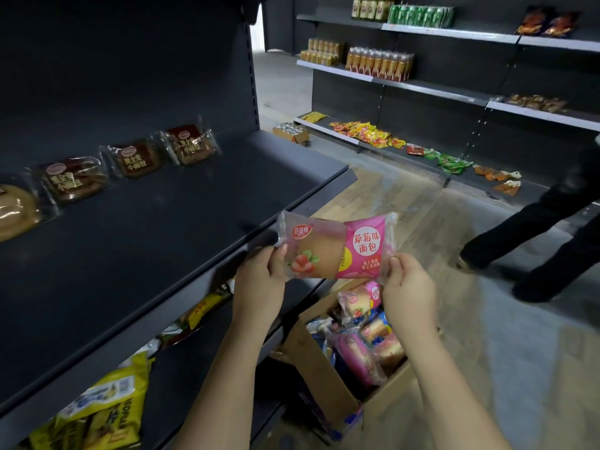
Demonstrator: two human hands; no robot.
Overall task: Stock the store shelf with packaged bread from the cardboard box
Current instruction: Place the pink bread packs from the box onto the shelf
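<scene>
A pink strawberry bread packet (337, 246) is held up in front of me, just off the front edge of the dark shelf (181, 228). My left hand (259, 280) pinches its left end and my right hand (407, 287) pinches its lower right corner. Below my hands an open cardboard box (328, 381) sits on the floor, filled with several more bread packets (360, 342). At the back of the shelf lie three brown bread packets (136, 159) in a row and a round pale bun packet (14, 211) at the far left.
A lower shelf holds yellow packets (107, 404). Across the aisle stand dark shelves (438, 89) with drink bottles and snack packets. A person's legs in black trousers (545, 228) stand on the floor at the right. A small carton (290, 131) sits at the aisle's far end.
</scene>
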